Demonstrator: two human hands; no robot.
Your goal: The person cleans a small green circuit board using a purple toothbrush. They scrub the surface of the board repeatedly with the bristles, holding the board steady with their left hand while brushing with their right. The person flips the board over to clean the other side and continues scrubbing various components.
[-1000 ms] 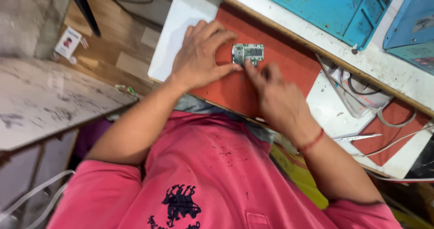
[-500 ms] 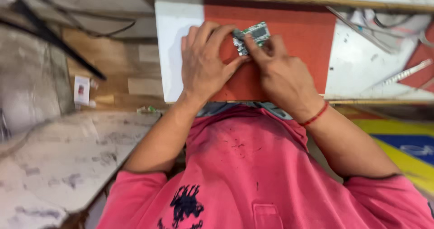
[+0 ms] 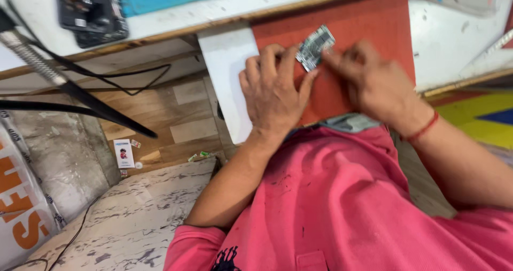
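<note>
Circuit board: a small grey-green circuit board (image 3: 315, 47) lies tilted on the red mat (image 3: 374, 25), at about 1 o'clock from the left hand and 10 o'clock from the right hand. It sits between the two hands, which seems to keep it from sliding on the mat.

Left hand: the left hand (image 3: 275, 92) lies palm down on the mat, fingers spread and pointing to 12 o'clock. The index and middle fingertips reach the board's lower left edge, pressing or steadying rather than wrapping round it. The flat palm looks like a brace for fine work.

Right hand: the right hand (image 3: 371, 81) comes in from 4 o'clock, blurred. Its fingers are curled towards the board's right edge and seem to pinch or push it; whether they truly grip it cannot be told. A red thread band (image 3: 422, 129) circles the wrist.

Red mat: it covers the bench top directly in front of the body, giving a plain backing under the small part.

White sheet: a white sheet (image 3: 227, 62) lies just beside the mat at 9 o'clock, under the heel of the left hand.

Bench edge: a dark opened device (image 3: 91, 12) rests at 11 o'clock, well apart from the hands.

Lamp arm: a black arm and cables (image 3: 80, 97) cross the left side, over the wooden floor (image 3: 176, 121).

Shirt: a pink shirt (image 3: 331, 207) fills the lower frame.
</note>
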